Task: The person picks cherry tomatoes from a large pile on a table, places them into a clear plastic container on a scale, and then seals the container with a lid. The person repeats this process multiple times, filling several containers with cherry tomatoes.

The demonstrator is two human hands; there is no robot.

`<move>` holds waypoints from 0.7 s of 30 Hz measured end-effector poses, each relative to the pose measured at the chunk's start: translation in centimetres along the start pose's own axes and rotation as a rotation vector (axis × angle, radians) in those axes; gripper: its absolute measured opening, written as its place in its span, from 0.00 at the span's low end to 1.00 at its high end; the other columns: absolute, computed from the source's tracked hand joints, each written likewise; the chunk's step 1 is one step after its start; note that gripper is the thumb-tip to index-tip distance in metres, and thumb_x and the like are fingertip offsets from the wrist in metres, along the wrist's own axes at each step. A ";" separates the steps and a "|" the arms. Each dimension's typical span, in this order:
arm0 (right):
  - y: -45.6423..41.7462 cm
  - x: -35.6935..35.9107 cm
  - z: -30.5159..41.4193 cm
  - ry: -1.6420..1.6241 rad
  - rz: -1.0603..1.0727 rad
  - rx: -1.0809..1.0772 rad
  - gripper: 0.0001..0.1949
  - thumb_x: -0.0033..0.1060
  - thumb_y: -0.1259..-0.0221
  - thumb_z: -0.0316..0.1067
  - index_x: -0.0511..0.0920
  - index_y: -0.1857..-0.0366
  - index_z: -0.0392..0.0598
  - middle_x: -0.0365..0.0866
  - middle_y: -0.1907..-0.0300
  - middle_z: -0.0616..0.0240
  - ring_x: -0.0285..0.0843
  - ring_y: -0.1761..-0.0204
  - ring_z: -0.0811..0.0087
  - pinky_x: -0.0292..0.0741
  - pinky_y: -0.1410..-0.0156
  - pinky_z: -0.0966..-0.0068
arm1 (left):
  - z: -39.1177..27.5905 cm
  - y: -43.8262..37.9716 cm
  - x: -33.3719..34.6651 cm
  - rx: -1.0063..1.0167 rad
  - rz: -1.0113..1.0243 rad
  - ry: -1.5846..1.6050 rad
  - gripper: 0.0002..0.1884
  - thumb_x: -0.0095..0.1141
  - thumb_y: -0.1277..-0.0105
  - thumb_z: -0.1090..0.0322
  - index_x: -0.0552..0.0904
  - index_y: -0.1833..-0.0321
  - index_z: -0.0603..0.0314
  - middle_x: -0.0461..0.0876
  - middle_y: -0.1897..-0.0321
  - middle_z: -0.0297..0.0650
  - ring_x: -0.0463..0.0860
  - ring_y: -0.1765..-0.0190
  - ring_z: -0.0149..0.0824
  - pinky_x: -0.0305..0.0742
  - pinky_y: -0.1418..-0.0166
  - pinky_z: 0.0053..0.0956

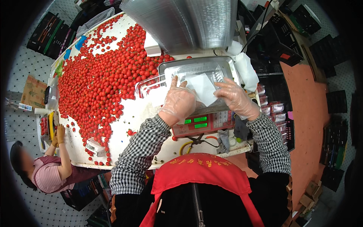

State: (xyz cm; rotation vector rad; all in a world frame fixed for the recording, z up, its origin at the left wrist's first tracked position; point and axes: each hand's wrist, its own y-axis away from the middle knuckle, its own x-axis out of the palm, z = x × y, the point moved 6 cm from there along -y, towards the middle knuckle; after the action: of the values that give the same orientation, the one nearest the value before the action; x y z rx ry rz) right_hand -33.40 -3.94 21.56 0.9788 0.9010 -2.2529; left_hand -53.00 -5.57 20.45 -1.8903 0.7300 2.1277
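Note:
A clear plastic clamshell container (pixel 196 69) lies on the metal tray (pixel 230 63) of a red weighing scale (pixel 204 123). Its transparent lid (pixel 141 88) extends left over the tomatoes' edge. A white paper sheet (pixel 202 85) rests over the container, tilted. My left hand (pixel 180 100), in a thin clear plastic glove, is at the left side of the sheet, index finger stretched forward; whether it grips anything is unclear. From the right, my right hand (pixel 237 98), gloved too, has its thumb and fingertips on the sheet's edge.
Loose cherry tomatoes (pixel 105 75) cover the white table (pixel 136 119) to the left. Stacked plastic containers (pixel 184 22) stand behind the scale. Pliers (pixel 197 141) and a grey cloth (pixel 224 142) lie at the front edge. A person (pixel 51 170) wearing gloves stands far left. Packed boxes (pixel 276 112) sit right.

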 end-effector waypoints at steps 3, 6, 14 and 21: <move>-0.4 -0.9 0.8 -0.026 0.070 0.052 0.05 0.66 0.34 0.29 0.87 0.58 0.46 0.91 0.49 0.60 0.79 0.28 0.53 0.59 0.14 0.43 | -0.4 0.3 -1.4 -0.017 0.004 0.102 0.42 0.52 0.30 0.22 0.90 0.40 0.58 0.92 0.44 0.50 0.78 0.23 0.55 0.47 0.12 0.64; -0.8 -1.3 1.0 0.006 0.105 0.020 0.07 0.67 0.32 0.36 0.88 0.57 0.46 0.92 0.48 0.62 0.76 0.25 0.52 0.54 0.12 0.40 | -0.7 0.8 -2.1 0.021 0.028 0.089 0.49 0.45 0.31 0.16 0.90 0.40 0.60 0.92 0.46 0.50 0.76 0.22 0.57 0.46 0.13 0.67; -4.1 2.7 0.3 0.321 0.135 0.077 0.08 0.64 0.31 0.37 0.90 0.59 0.49 0.93 0.52 0.64 0.75 0.23 0.54 0.53 0.13 0.37 | -0.3 -0.6 -1.4 -0.015 -0.080 0.052 0.45 0.38 0.22 0.24 0.95 0.57 0.63 0.94 0.58 0.49 0.75 0.22 0.56 0.39 0.12 0.64; -5.6 5.0 -0.5 0.707 0.383 0.175 0.10 0.69 0.39 0.37 0.88 0.57 0.47 0.91 0.53 0.60 0.71 0.20 0.52 0.46 0.17 0.22 | -1.1 -1.0 -1.3 -0.059 -0.062 -0.044 0.45 0.41 0.23 0.25 0.95 0.61 0.65 0.93 0.61 0.50 0.76 0.23 0.58 0.36 0.12 0.67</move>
State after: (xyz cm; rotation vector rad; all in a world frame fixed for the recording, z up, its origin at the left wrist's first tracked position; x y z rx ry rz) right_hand -40.02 -0.88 19.44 1.9100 0.6981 -1.6849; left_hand -51.34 -5.05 21.39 -1.8636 0.5976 2.1682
